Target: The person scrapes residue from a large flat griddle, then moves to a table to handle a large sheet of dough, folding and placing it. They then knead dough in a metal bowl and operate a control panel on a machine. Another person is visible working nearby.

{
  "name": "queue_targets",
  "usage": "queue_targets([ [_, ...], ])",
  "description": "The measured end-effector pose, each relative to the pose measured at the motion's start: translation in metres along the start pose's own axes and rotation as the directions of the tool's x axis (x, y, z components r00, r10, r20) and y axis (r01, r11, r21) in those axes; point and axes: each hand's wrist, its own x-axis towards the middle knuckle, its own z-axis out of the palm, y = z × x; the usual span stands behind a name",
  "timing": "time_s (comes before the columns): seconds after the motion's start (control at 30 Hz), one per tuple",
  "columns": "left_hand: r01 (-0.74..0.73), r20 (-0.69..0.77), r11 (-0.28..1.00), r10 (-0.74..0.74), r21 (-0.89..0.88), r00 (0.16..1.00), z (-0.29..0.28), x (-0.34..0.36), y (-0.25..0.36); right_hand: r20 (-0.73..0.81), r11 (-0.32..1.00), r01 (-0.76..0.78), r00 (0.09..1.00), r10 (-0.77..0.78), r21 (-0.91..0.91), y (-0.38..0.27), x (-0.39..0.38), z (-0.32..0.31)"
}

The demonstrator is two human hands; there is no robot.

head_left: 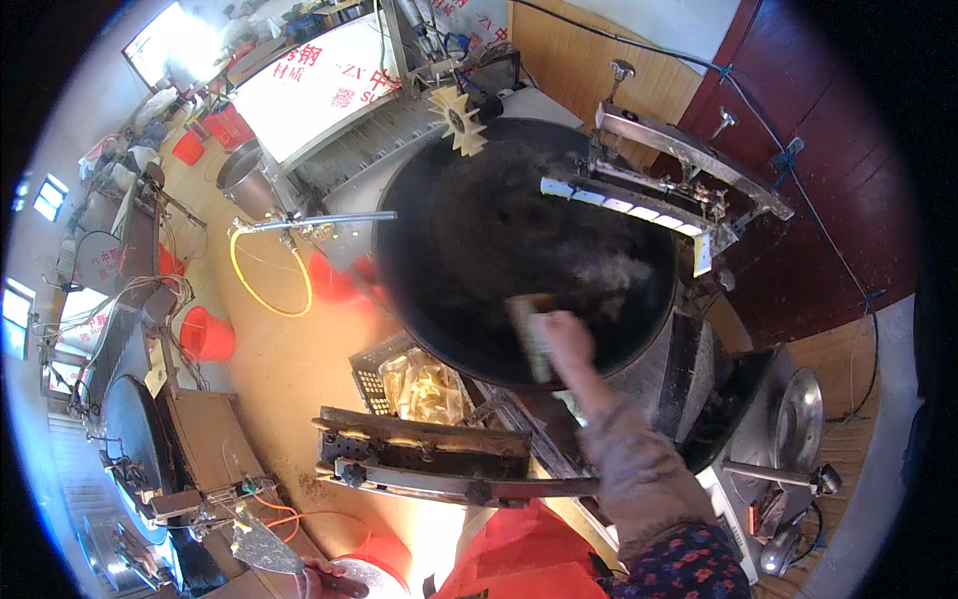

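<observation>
OK, right hand [569,344] is closed round a flat pale tool [528,337], too blurred to name, over the near side of a round black griddle [439,245]. Left hand [315,578], partly cut off, has its fingers round the handle of a metal scraper [265,540], well apart from the griddle. Steam [619,272] over the griddle. Dark basket [366,377] of yellowish pieces below its left edge; red bucket [207,335] farther left.

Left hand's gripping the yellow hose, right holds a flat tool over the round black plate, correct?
Not the yellow hose: the head view shows the left hand gripping a metal scraper. The right hand holds a flat tool over the round black plate.
</observation>
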Motion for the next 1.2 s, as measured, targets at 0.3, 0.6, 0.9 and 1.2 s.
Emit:
queue_targets([
  [0.3,0.19,-0.04,0.98,-0.193,-0.062,0.98,-0.005,0.004,0.005,-0.315,0.977,-0.199,0.935,0.165,-0.076,0.035,0.11,-0.055],
  [0.6,0.057,-0.105,0.998,-0.052,0.04,0.993,0.008,0.016,0.006,-0.165,0.996,0.003,0.986,-0.017,-0.09,-0.074,0.063,0.048],
  [0.9,0.022,-0.11,0.999,-0.027,-0.048,0.994,0.003,0.019,-0.004,-0.149,0.999,0.013,0.989,-0.02,-0.047,-0.105,0.059,0.083],
  [1.2,0.14,-0.115,0.989,-0.145,-0.05,0.983,0.022,0.009,0.01,-0.077,0.998,0.061,0.995,-0.062,-0.011,-0.124,0.047,0.107],
])
